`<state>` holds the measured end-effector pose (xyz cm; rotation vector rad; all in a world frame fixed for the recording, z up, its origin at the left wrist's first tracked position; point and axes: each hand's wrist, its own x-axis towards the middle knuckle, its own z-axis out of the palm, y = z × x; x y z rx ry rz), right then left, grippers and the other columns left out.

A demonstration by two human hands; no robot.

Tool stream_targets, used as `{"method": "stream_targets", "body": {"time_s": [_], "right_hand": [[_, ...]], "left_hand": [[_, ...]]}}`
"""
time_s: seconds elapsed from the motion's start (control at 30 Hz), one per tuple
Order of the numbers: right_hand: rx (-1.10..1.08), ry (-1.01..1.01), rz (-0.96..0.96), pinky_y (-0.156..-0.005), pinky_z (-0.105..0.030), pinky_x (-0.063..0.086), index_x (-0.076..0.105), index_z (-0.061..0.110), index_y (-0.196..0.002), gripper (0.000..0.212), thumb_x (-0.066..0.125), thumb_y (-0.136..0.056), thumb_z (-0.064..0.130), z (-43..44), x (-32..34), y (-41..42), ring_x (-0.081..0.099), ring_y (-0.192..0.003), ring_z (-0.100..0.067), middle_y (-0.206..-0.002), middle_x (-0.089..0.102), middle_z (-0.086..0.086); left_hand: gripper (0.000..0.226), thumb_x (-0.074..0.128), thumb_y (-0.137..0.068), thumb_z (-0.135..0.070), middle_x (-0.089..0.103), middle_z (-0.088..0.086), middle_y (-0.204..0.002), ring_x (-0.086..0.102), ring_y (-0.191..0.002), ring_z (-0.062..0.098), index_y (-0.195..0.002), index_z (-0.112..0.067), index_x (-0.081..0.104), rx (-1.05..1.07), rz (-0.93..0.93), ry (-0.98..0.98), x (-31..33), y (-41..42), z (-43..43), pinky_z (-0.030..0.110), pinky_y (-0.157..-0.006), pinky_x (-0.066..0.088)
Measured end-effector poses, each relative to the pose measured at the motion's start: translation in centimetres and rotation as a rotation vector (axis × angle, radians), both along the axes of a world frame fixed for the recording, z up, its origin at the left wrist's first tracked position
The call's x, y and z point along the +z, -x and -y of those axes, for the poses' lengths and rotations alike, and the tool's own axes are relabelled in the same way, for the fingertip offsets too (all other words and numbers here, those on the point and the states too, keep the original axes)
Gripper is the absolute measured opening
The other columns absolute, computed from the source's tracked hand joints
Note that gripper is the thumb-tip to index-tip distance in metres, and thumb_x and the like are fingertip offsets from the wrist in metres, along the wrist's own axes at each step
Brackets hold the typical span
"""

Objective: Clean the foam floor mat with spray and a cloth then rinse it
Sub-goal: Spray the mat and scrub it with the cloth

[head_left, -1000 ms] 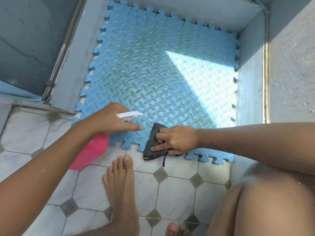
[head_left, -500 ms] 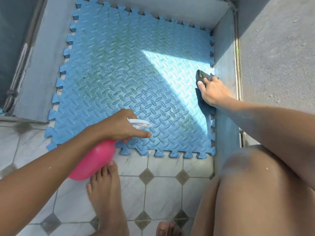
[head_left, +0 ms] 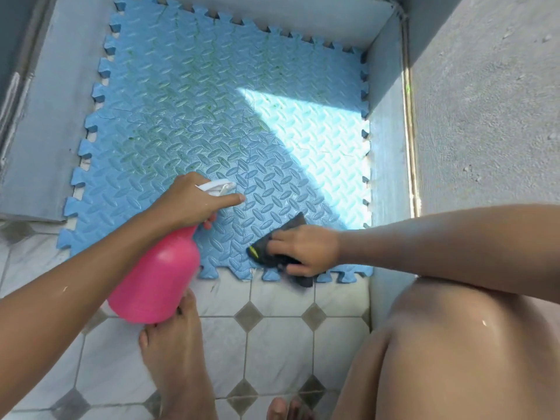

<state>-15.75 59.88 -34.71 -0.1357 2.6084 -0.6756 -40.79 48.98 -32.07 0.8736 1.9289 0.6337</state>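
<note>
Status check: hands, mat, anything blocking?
Left hand gripping pink spray bottle. Right hand pressing dark cloth on mat near edge. Green marks on mat. Nothing blocking.

A tiled floor fills the near part of the view, its pale tiles set with small grey diamonds at the corners. A bare foot rests flat on these tiles, and a bent knee fills the lower right corner. A rough grey wall rises on the right, and a painted grey ledge runs down the left side.
</note>
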Motion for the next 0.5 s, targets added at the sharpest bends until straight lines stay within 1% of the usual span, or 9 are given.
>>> {"method": "stream_targets", "body": {"time_s": [0.07, 0.1, 0.17, 0.2, 0.27, 0.37, 0.4, 0.43, 0.5], "right_hand": [[0.221, -0.007, -0.002, -0.056, -0.036, 0.04, 0.054, 0.01, -0.114, 0.034, 0.065, -0.086, 0.027, 1.1, -0.6, 0.0, 0.058, -0.081, -0.034, -0.104, 0.055, -0.013], [0.24, -0.017, -0.004, -0.054, -0.034, 0.039, 0.055, 0.01, -0.115, 0.035, 0.065, -0.086, 0.028, 0.8, -0.6, 0.1, 0.058, -0.082, -0.033, -0.105, 0.054, -0.013], [0.147, -0.054, -0.041, -0.055, -0.033, 0.041, 0.054, 0.011, -0.123, 0.04, 0.062, -0.09, 0.031, -1.1, -0.8, -0.1, 0.06, -0.088, -0.032, -0.109, 0.054, -0.012], [0.039, -0.084, -0.061, -0.06, -0.034, 0.046, 0.051, 0.012, -0.129, 0.043, 0.06, -0.092, 0.032, -2.5, -0.8, -0.4, 0.06, -0.092, -0.03, -0.112, 0.054, -0.011], [-0.315, -0.224, -0.051, -0.071, -0.038, 0.052, 0.043, 0.018, -0.138, 0.047, 0.056, -0.095, 0.031, -6.1, -0.6, -1.3, 0.06, -0.098, -0.028, -0.117, 0.054, -0.008], [-0.977, -0.5, 0.103, -0.069, -0.04, 0.045, 0.041, 0.013, -0.132, 0.037, 0.049, -0.097, 0.02, -11.3, -0.1, -2.7, 0.059, -0.088, -0.036, -0.115, 0.05, -0.014], [-1.106, -0.548, 0.131, -0.069, -0.042, 0.045, 0.042, 0.011, -0.13, 0.034, 0.047, -0.097, 0.018, -12.1, -0.1, -2.9, 0.059, -0.087, -0.04, -0.116, 0.049, -0.018], [-1.148, -0.574, 0.141, -0.07, -0.044, 0.046, 0.042, 0.011, -0.128, 0.032, 0.046, -0.097, 0.018, -12.2, -0.2, -3.0, 0.06, -0.088, -0.041, -0.117, 0.048, -0.019], [-1.045, -0.559, 0.076, -0.072, -0.043, 0.048, 0.044, 0.013, -0.126, 0.03, 0.047, -0.097, 0.02, -10.8, -0.5, -2.9, 0.059, -0.09, -0.039, -0.118, 0.048, -0.018]], "left_hand": [[0.056, 0.084, -0.076, -0.056, 0.067, 0.012, -0.05, 0.07, -0.05, 0.026, -0.056, -0.009, 0.061, -0.02, 0.0, -0.002, 0.1, 0.0, 0.0, 0.031, -0.059, 0.054], [0.055, 0.084, -0.077, -0.054, 0.069, 0.013, -0.054, 0.071, -0.051, 0.026, -0.058, -0.007, 0.062, -0.019, 0.006, -0.012, 0.1, -0.1, -0.1, 0.029, -0.057, 0.054], [0.056, 0.084, -0.078, -0.051, 0.073, 0.014, -0.06, 0.069, -0.051, 0.022, -0.062, -0.001, 0.066, -0.014, 0.024, -0.026, -0.1, 0.1, -0.2, 0.023, -0.054, 0.054], [0.055, 0.084, -0.078, -0.052, 0.074, 0.011, -0.061, 0.066, -0.049, 0.017, -0.063, -0.001, 0.068, -0.015, 0.037, -0.023, -0.2, 0.2, -0.2, 0.02, -0.054, 0.052], [0.054, 0.084, -0.075, -0.055, 0.075, 0.008, -0.064, 0.061, -0.051, 0.011, -0.063, -0.005, 0.068, -0.014, 0.088, -0.007, -0.6, 0.4, -0.2, 0.021, -0.062, 0.049], [0.06, 0.084, -0.065, -0.064, 0.077, 0.012, -0.07, 0.061, -0.057, 0.016, -0.065, -0.006, 0.068, 0.002, 0.174, 0.005, -1.1, 0.7, -0.2, 0.031, -0.071, 0.05], [0.061, 0.083, -0.063, -0.065, 0.077, 0.014, -0.072, 0.062, -0.058, 0.016, -0.066, -0.005, 0.069, -0.001, 0.185, 0.004, -1.1, 0.7, -0.3, 0.032, -0.072, 0.05], [0.063, 0.083, -0.062, -0.065, 0.077, 0.014, -0.074, 0.065, -0.059, 0.016, -0.067, -0.004, 0.069, -0.003, 0.19, 0.004, -1.2, 0.7, -0.3, 0.033, -0.074, 0.052], [0.066, 0.084, -0.059, -0.064, 0.077, 0.016, -0.077, 0.074, -0.069, 0.025, -0.071, -0.001, 0.069, 0.025, 0.209, -0.004, -1.3, 0.7, -0.4, 0.037, -0.082, 0.057]]}}
